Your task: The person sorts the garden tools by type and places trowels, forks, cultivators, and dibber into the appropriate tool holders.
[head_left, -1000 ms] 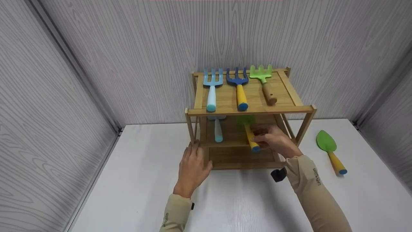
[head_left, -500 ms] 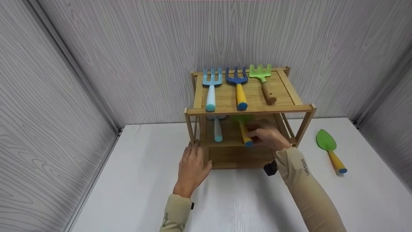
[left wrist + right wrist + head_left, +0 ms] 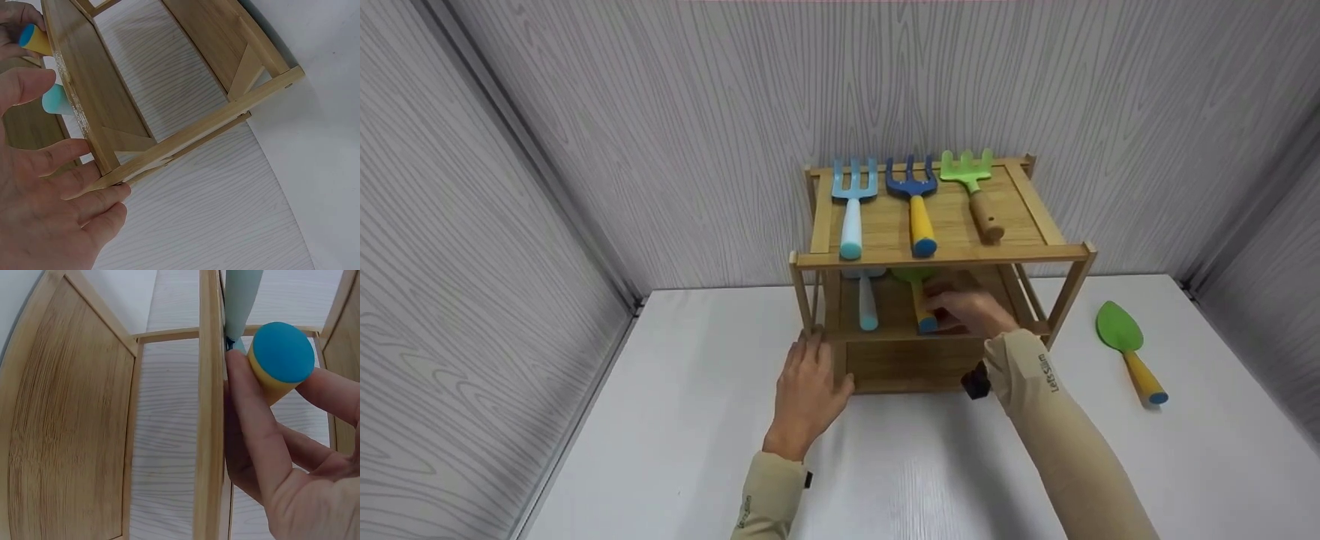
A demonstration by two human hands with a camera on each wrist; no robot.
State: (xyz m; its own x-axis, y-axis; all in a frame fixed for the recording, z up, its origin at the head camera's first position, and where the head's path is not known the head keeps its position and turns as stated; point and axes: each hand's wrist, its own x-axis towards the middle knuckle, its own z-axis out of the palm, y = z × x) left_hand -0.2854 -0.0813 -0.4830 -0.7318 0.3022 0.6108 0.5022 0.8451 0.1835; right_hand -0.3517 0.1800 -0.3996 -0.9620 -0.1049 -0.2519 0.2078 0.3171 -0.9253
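My right hand (image 3: 969,306) reaches into the middle shelf of a small wooden rack (image 3: 945,259). Its thumb and fingers pinch the yellow handle of a green garden trowel (image 3: 921,300), whose blade lies partly hidden under the top shelf. In the right wrist view, the handle's blue end (image 3: 283,352) shows between the fingers, close to the shelf's front edge. To the left of it on the same shelf lies a light blue tool (image 3: 868,304) with its head mostly covered. My left hand (image 3: 808,390) rests its extended fingers against the rack's front left corner.
On the top shelf lie a light blue hand fork (image 3: 852,217), a dark blue fork with yellow handle (image 3: 920,217) and a green fork with wooden handle (image 3: 984,212). Another green trowel (image 3: 1140,369) lies on the white table (image 3: 697,420), right of the rack. Grey panels stand behind and beside.
My right hand has moved the trowel leftward and farther into the middle shelf, lowering its handle end toward the shelf's front rail. The left hand has stayed at the rack's corner.
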